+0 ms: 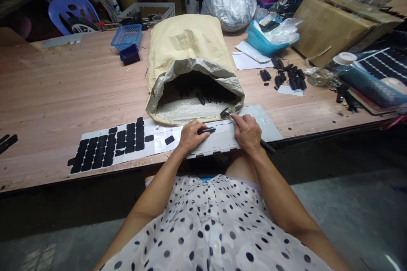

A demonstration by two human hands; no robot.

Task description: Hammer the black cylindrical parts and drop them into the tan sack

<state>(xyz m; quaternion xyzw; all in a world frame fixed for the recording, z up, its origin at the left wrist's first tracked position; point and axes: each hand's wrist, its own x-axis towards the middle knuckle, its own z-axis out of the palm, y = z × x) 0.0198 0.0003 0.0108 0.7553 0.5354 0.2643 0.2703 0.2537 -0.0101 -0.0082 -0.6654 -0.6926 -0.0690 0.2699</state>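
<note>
My left hand (190, 135) is closed around a small black oblong part (206, 130), held over a grey plate (222, 137) at the table's front edge. My right hand (247, 132) pinches a thin tool whose shiny tip (226, 112) points toward the sack and whose dark handle (267, 147) sticks out behind my wrist. Just beyond both hands lies an open tan woven sack (190, 63) with black parts inside its mouth. To the left, a white sheet (149, 142) carries several black adhesive pads (111, 146).
A pile of black parts (288, 77) lies at the right on the wooden table (63, 93). Behind it stand a teal tray (265, 44), a cardboard box (330, 25), a blue basket (127, 36) and a clear bag (233, 4). Loose black pieces (8, 142) sit far left.
</note>
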